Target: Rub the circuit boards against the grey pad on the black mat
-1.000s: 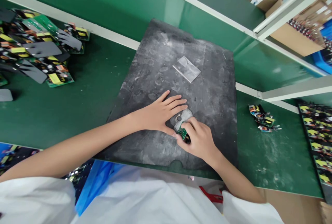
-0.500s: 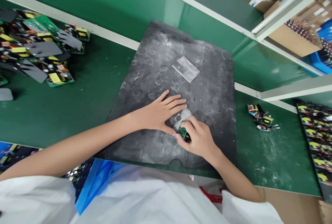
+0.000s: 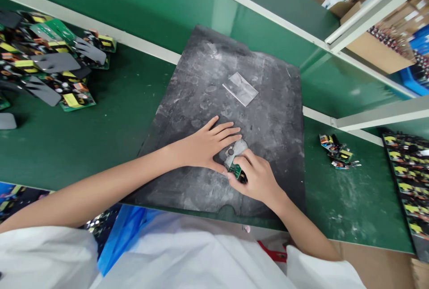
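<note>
My right hand (image 3: 256, 175) is closed around a small green circuit board (image 3: 235, 171), its fingers curled over the dark parts on one side. Just beyond the board lies a grey, flat metal-looking piece (image 3: 238, 147) with a dark round spot; whether it is joined to the board I cannot tell. My left hand (image 3: 209, 145) rests palm down with its fingers spread on a worn black mat (image 3: 187, 101). Its thumb reaches the board's edge, near my right thumb. A small clear plastic-like rectangle (image 3: 240, 89) lies farther back on the mat.
A heap of circuit boards with grey plates (image 3: 56, 63) covers the left of the green bench (image 3: 117, 115). A few small boards (image 3: 338, 151) lie to the right. At the far right stands a black tray (image 3: 407, 182) with rows of boards. A white frame post (image 3: 378, 117) rises nearby.
</note>
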`<state>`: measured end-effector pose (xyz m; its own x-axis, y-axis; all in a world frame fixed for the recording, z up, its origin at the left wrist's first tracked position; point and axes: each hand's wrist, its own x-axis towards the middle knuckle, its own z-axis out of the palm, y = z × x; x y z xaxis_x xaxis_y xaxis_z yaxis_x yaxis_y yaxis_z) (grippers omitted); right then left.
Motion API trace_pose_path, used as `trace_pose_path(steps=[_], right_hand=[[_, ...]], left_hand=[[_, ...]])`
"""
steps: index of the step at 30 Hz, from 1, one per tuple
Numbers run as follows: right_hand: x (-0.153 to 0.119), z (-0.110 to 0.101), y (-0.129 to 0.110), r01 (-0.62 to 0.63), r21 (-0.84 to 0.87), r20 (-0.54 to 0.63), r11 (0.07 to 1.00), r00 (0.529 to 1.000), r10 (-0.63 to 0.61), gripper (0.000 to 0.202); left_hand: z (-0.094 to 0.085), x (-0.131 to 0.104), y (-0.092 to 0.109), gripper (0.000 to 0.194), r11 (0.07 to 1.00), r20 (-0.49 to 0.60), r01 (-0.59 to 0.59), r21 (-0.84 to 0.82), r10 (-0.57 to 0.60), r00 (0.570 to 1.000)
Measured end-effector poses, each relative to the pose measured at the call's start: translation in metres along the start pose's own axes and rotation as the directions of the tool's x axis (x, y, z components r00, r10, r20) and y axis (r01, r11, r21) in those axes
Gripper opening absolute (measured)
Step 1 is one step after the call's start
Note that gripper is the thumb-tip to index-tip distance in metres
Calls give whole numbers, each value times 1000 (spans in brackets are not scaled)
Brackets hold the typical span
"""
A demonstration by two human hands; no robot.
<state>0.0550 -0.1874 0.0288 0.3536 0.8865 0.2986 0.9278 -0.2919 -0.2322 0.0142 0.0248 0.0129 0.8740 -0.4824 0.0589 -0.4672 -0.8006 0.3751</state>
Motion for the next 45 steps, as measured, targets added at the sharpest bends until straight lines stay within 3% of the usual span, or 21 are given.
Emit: trace_pose_path(steps=[45], right_hand=[[0, -2, -1, -25, 59, 17, 998, 1000, 24, 17]], left_hand=[[1, -1, 0, 88, 1000, -16, -14, 16, 14, 1000]])
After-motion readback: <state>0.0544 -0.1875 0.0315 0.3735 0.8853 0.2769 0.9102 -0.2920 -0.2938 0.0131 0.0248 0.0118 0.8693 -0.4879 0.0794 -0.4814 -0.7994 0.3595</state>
